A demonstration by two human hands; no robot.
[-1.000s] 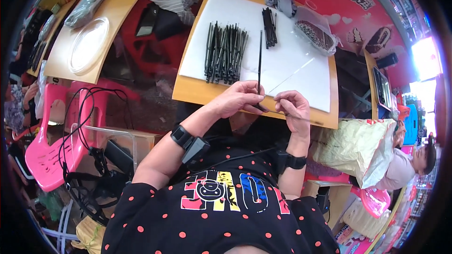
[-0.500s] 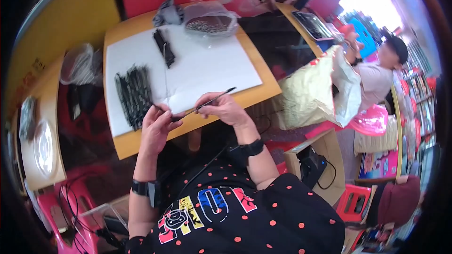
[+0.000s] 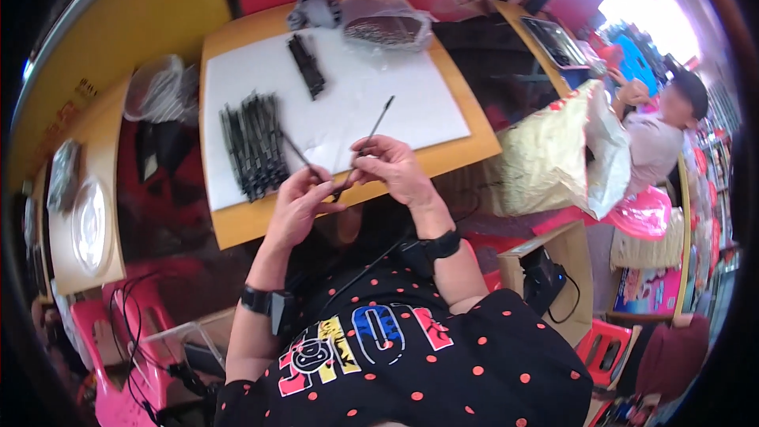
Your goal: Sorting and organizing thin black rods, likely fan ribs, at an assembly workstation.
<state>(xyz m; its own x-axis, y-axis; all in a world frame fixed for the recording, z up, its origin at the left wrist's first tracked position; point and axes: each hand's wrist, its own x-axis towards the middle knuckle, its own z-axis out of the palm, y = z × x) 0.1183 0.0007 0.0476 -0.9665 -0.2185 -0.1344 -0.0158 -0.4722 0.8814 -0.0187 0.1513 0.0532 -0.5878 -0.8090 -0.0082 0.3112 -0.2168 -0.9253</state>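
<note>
**Both hands busy with thin black sticks over the table edge**

So the main thing here is a long thin black stick (image 3: 371, 133), pinched at its lower end by the right hand (image 3: 393, 168). It's tilted, with the top end pointing up and away over the white sheet (image 3: 411, 103), and the low end sits right between the two hands near the front edge of the yellow wooden surface (image 3: 237, 225). The right hand's fingers are clenched around that lower end.

The left hand (image 3: 296, 204) is just beside it, almost touching. Its fingers are closed on a second thin black stick (image 3: 296, 152) that slants up and to the left, toward the pile. Can't tell if the two sticks actually touch where the hands meet, it's too small to see.

Just left of the hands there's a big loose pile of the same thin black sticks (image 3: 253, 142) lying on the white sheet. Further back on the sheet is a smaller tight bundle of short black pieces (image 3: 307, 66), and behind that a clear plastic bag with dark stuff inside (image 3: 387, 29) at the far edge.

Both wrists have black bands on them. Off to the right there's a large crinkly pale-yellow bag (image 3: 553, 150), and past it another person in a dark cap (image 3: 664, 130), well apart from the work.
</note>
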